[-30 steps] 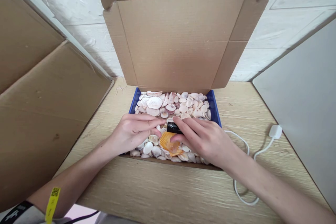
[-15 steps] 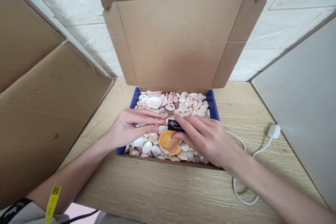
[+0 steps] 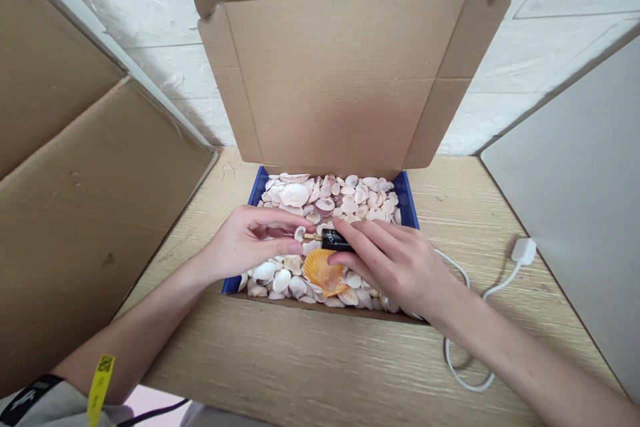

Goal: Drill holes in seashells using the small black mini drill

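An open cardboard box (image 3: pixel 345 80) with a blue inside (image 3: pixel 409 203) stands on the wooden table, filled with several pale seashells. An orange scallop shell (image 3: pixel 323 271) lies near the front. My right hand (image 3: pixel 395 263) pinches a small black tool (image 3: pixel 334 239) with a thin golden tip that points left. My left hand (image 3: pixel 250 243) pinches a small white shell (image 3: pixel 299 233) between thumb and forefinger, right at that tip. Both hands hover over the shells in the middle of the box.
A white cable (image 3: pixel 465 320) with a plug (image 3: pixel 523 251) lies on the table (image 3: pixel 320 360) at the right. A large cardboard panel (image 3: pixel 85 193) leans at the left, a grey panel (image 3: pixel 580 200) at the right. The box lid stands upright behind the shells.
My left hand has drawn back a little to the left, and a small white shell now shows in its pinch at the tool's golden tip. My right hand barely moved.
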`<action>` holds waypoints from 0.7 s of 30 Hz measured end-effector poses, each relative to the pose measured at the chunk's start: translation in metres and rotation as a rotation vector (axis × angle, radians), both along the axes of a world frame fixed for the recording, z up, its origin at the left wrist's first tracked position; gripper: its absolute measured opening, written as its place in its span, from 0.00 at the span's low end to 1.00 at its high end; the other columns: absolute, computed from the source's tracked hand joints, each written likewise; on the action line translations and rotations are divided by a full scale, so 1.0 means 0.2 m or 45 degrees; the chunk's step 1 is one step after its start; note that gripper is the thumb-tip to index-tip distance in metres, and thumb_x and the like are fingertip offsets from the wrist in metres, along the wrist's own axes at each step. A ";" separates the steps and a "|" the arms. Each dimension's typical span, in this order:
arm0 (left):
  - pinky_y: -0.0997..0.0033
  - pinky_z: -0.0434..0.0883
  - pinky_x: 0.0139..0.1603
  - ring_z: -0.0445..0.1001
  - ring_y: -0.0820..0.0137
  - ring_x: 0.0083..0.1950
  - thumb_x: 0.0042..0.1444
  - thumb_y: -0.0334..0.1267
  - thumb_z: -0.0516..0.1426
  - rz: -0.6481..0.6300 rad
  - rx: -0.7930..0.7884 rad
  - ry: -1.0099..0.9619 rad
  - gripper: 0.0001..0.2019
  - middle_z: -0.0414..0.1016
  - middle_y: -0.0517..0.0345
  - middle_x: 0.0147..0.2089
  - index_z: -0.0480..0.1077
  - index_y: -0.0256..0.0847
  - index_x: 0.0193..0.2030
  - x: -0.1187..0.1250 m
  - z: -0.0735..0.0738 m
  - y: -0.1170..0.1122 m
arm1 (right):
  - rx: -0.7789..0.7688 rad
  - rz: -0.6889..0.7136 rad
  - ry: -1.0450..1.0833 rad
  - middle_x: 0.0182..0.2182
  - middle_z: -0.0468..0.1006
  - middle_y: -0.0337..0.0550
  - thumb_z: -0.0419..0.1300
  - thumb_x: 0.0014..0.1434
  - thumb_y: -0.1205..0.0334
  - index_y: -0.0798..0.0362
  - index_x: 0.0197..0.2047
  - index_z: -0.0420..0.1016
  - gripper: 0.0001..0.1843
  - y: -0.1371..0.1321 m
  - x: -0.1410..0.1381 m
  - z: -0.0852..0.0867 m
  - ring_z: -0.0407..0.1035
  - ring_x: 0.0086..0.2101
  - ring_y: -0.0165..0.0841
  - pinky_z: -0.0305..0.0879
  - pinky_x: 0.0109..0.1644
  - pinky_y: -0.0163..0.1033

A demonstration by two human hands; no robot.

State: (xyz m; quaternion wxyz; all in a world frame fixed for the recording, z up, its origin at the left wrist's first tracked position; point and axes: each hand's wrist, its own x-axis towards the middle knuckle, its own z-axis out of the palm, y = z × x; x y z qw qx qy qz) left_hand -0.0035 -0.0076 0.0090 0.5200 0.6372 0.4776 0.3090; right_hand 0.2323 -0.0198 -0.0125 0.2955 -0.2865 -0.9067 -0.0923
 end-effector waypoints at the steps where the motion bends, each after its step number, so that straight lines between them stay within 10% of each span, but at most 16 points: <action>1: 0.77 0.78 0.33 0.80 0.69 0.33 0.44 0.32 0.67 0.025 -0.010 -0.013 0.11 0.84 0.57 0.37 0.80 0.42 0.37 0.00 0.00 0.00 | 0.004 -0.010 0.004 0.29 0.77 0.43 0.55 0.65 0.58 0.66 0.50 0.68 0.19 0.00 0.00 0.00 0.70 0.29 0.29 0.64 0.30 0.35; 21: 0.73 0.78 0.40 0.80 0.68 0.38 0.46 0.33 0.67 0.246 0.051 -0.081 0.08 0.83 0.56 0.39 0.79 0.39 0.36 0.01 -0.02 0.00 | 0.045 -0.149 0.081 0.28 0.77 0.42 0.57 0.64 0.56 0.64 0.46 0.71 0.17 0.01 -0.01 0.00 0.68 0.26 0.28 0.61 0.28 0.34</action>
